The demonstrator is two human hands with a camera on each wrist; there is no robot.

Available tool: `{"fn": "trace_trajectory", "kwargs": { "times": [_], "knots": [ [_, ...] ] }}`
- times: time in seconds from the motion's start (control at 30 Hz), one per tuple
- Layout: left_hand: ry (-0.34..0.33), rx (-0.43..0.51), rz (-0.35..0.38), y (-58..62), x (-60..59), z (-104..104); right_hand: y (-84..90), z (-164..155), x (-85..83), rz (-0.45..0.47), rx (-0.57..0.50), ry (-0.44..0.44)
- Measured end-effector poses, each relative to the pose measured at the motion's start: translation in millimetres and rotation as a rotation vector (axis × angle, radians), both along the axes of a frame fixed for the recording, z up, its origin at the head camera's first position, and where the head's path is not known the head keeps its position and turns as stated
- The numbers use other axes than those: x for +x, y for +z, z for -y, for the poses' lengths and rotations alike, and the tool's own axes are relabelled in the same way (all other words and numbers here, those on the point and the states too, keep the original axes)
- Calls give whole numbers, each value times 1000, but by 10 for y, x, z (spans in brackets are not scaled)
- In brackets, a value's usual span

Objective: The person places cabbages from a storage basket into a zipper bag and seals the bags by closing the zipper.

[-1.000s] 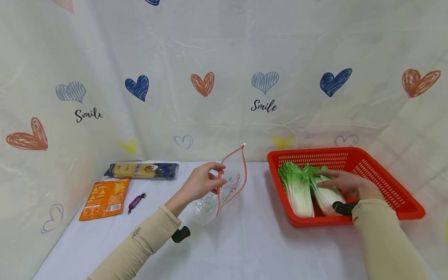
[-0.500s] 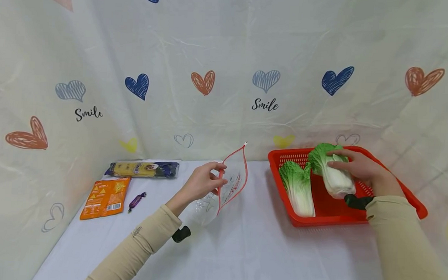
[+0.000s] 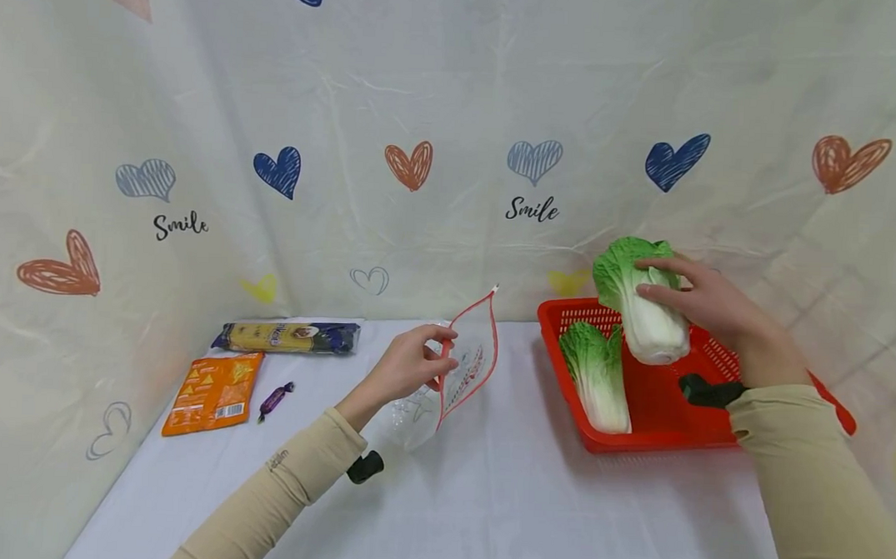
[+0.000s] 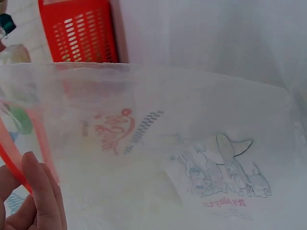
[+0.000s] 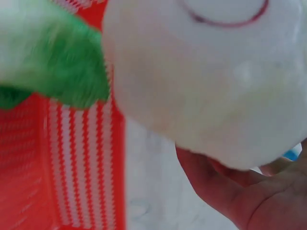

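Note:
My left hand (image 3: 414, 363) pinches the red-edged mouth of a clear zip bag (image 3: 469, 360) and holds it upright and spread. Printed drawings show through the bag's side (image 4: 225, 167) in the left wrist view. A Chinese cabbage (image 3: 645, 309) with green leaves and a white base is gripped in my right hand (image 3: 710, 303), raised above the red basket. Its pale base (image 5: 206, 86) fills much of the right wrist view, with the thumb and fingers curled about it. A second Chinese cabbage (image 3: 596, 386) lies at the left inside the basket.
The red slotted basket (image 3: 662, 439) stands on the white-covered table at the right. Toward the left lie a long yellow-and-blue packet (image 3: 288, 337), an orange pouch (image 3: 212, 393) and a purple wrapped candy (image 3: 275, 401). A heart-printed curtain (image 3: 450, 229) hangs behind.
My right hand has lifted one cabbage out of the basket, moving it up and lately a little left. My left hand and the bag have stayed in place.

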State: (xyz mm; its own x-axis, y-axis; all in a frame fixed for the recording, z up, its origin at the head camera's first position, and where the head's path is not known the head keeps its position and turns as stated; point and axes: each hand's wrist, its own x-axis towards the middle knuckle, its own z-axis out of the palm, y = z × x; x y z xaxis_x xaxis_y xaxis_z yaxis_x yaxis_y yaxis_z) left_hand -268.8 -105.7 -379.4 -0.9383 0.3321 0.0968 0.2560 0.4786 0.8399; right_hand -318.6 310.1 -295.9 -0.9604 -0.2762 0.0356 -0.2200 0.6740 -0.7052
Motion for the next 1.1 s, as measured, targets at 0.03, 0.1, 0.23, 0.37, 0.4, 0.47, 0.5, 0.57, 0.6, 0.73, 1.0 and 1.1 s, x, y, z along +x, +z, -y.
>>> {"fn": "trace_trajectory", "kwargs": {
  "times": [0.03, 0.1, 0.23, 0.37, 0.4, 0.47, 0.5, 0.57, 0.6, 0.73, 1.0, 1.1],
  "knots": [
    [-1, -1, -2, 1, 1, -3, 31, 59, 24, -14, 2, 7],
    [-4, -4, -7, 2, 1, -9, 78, 180, 73, -25, -20, 28],
    [-13, -3, -16, -8, -6, -21, 113, 453, 172, -3, -158, 103],
    [-19, 1, -21, -29, -18, -33, 64, 738, 264, 88, -330, 207],
    [-21, 3, -21, -33, -20, -38, 41, 803, 286, 111, -364, 231],
    [-28, 8, -27, -39, -23, -45, -16, 920, 319, 146, -422, 281],
    [-31, 11, -30, -41, -24, -49, -47, 974, 329, 162, -450, 313],
    [-34, 20, -32, -41, -22, -57, -116, 1078, 339, 171, -486, 342],
    [-36, 25, -32, -39, -19, -60, -150, 1126, 339, 171, -497, 348],
    [-35, 32, -19, -33, -2, -71, -264, 1298, 352, 197, -570, 355],
    [-34, 65, 16, -34, 5, -81, -375, 1466, 371, 237, -658, 378],
    [-20, 82, 35, -46, -6, -54, -409, 1451, 360, 225, -572, 352]
  ]
}}
